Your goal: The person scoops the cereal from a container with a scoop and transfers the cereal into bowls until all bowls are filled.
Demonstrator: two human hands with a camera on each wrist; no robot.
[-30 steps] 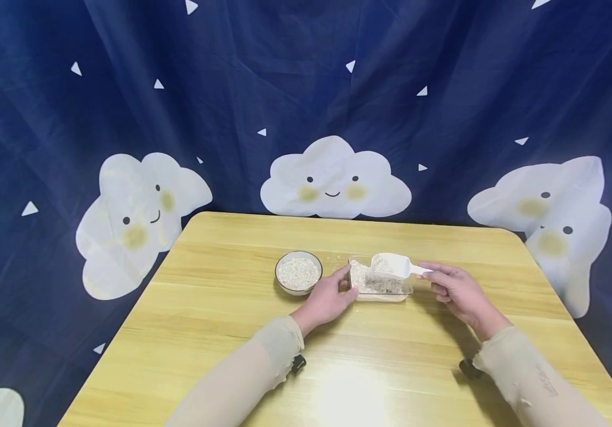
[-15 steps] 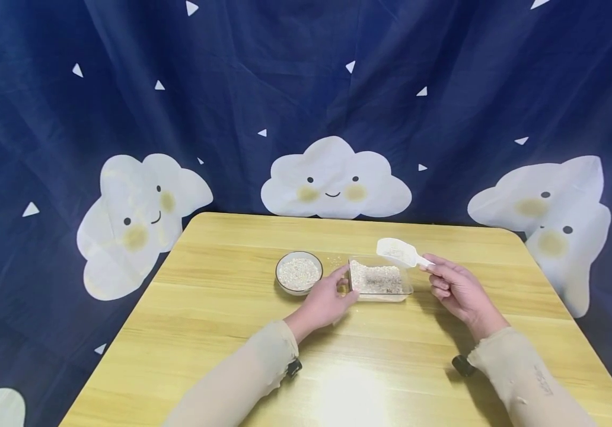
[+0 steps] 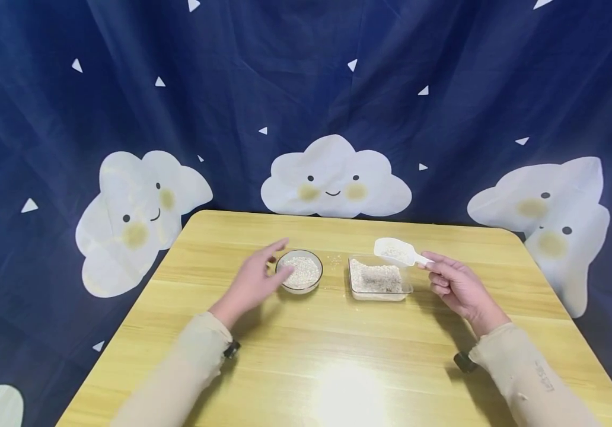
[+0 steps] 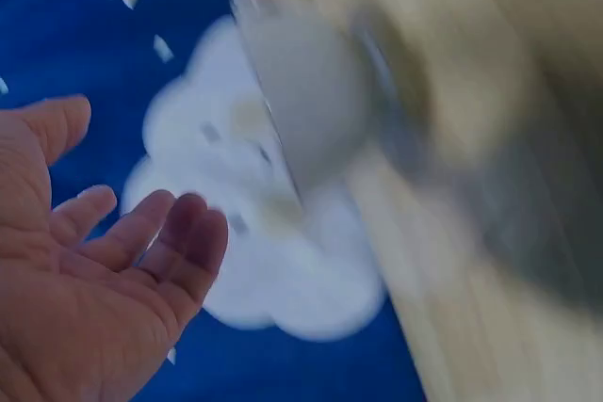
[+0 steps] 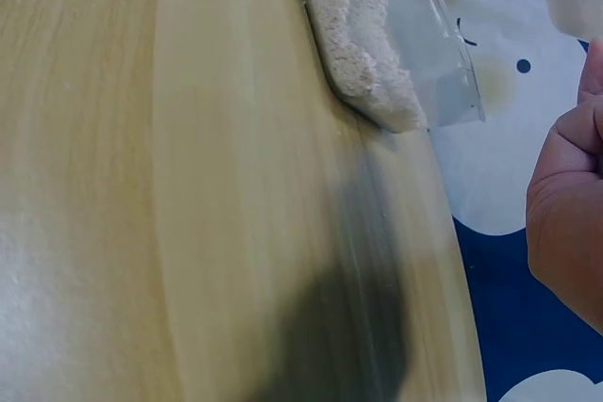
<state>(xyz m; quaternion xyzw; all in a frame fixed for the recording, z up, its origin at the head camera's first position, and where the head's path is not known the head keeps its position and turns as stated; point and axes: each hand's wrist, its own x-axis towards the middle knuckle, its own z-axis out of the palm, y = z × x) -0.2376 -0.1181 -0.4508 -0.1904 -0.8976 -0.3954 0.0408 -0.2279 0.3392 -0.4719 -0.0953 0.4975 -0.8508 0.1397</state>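
A dark blue cloud-print curtain [image 3: 306, 89] hangs behind the yellow wooden worktop [image 3: 338, 367]. On it a clear tray [image 3: 379, 280] of pale grain lies just right of a small round bowl [image 3: 299, 271] holding the same grain. The left hand [image 3: 255, 280], grip released, hovers just beside the bowl. The right hand [image 3: 455, 284] pinches a white scoop [image 3: 394, 250] by its handle, level above the tray's far edge, likely so nothing spills.

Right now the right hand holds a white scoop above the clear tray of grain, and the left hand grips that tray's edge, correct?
Not quite. The left hand is off the tray; it is open beside the round bowl, as the head view shows. The right hand does hold the scoop above the tray.
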